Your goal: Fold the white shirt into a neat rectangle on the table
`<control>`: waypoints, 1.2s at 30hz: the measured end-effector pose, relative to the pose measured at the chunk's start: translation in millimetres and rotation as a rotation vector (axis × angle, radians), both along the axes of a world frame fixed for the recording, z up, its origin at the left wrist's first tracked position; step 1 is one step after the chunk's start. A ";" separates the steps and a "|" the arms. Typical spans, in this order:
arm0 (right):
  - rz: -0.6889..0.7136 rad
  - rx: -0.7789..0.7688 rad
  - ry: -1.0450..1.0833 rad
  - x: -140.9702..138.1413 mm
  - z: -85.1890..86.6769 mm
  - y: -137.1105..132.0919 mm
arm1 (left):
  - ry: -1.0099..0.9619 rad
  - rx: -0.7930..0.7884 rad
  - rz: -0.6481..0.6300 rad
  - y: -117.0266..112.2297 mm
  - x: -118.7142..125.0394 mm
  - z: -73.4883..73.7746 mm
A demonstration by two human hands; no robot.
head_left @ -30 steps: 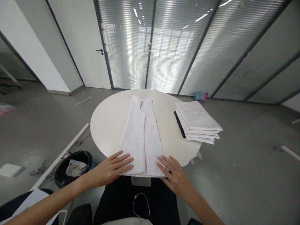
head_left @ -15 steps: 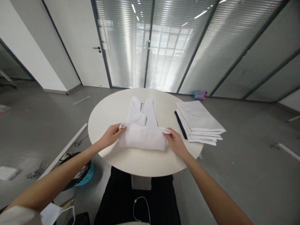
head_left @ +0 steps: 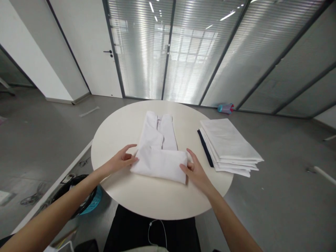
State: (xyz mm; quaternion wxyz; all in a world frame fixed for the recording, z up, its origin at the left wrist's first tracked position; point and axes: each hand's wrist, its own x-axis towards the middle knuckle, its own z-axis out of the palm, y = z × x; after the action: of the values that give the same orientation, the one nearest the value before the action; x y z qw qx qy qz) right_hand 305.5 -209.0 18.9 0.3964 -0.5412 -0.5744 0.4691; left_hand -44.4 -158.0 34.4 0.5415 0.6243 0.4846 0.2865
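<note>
On the round table in front of me lies a white garment (head_left: 160, 162). Its lower part is folded up into a thick band, while two long flat panels with a gap between them stretch toward the far side. My left hand (head_left: 122, 160) rests at the band's left edge, thumb touching the cloth and index finger stretched out. At the right end, my right hand (head_left: 194, 169) has its thumb against the fold and its index finger extended. Both hands have their fingers apart; some fingertips are hidden.
The round white table (head_left: 112, 126) carries a stack of folded white cloth (head_left: 231, 143) at its right edge, with a dark piece (head_left: 205, 148) beneath. A lined blue bin (head_left: 91, 204) stands at lower left. A blue-and-red object (head_left: 225, 108) lies by the glass wall.
Both hands have let go of the garment's raised edge, and their fingers have spread. The folded band now lies flatter and nearer to me on the table.
</note>
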 end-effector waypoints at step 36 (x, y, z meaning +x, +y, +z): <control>0.427 0.537 -0.361 18.1 23.3 -127.0 | 0.226 0.980 -0.864 -115.6 -13.0 33.4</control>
State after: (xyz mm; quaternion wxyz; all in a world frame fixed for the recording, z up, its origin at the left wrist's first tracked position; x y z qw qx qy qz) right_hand 323.7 -336.0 42.3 0.3101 -0.3601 -0.8370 0.2712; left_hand -57.4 -273.6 67.8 0.2070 0.9628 0.0582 0.1635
